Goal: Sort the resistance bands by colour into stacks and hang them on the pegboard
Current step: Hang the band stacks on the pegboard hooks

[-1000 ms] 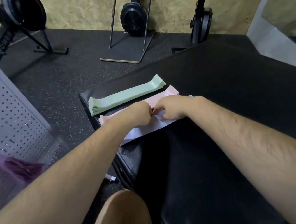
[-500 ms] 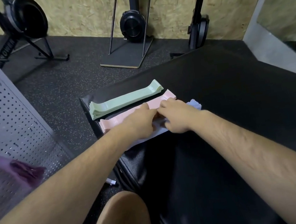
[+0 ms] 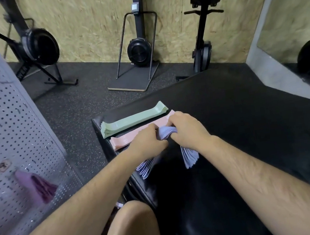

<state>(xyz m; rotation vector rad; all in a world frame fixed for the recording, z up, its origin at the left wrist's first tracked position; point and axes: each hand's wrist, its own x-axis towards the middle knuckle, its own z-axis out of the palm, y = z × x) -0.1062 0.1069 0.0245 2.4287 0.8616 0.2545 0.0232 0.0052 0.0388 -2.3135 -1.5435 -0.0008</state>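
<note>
Both hands meet over the near-left corner of the black padded platform (image 3: 229,117), forearms reaching forward from the near edge and converging.

Left hand (image 3: 147,142): knuckles up, fingers curled under, grasping the middle of the lavender band stack (image 3: 167,132).

Right hand (image 3: 187,127): knuckles up, fingers curled over the same stack from the right, touching the left hand's grip.

Lavender stack is bunched between my two hands. Its two ends hang down toward me and fan out, one under each wrist.

Pink band stack (image 3: 131,137) lies flat on the platform just beyond my hands, its right end hidden by the right hand. Green band stack (image 3: 133,119) lies flat just beyond the pink, parallel to it.

Pegboard (image 3: 2,117) stands at left. Purple bands (image 3: 39,186) hang from it low down, blurred.

My bare knee (image 3: 132,222) sits at near centre.
</note>
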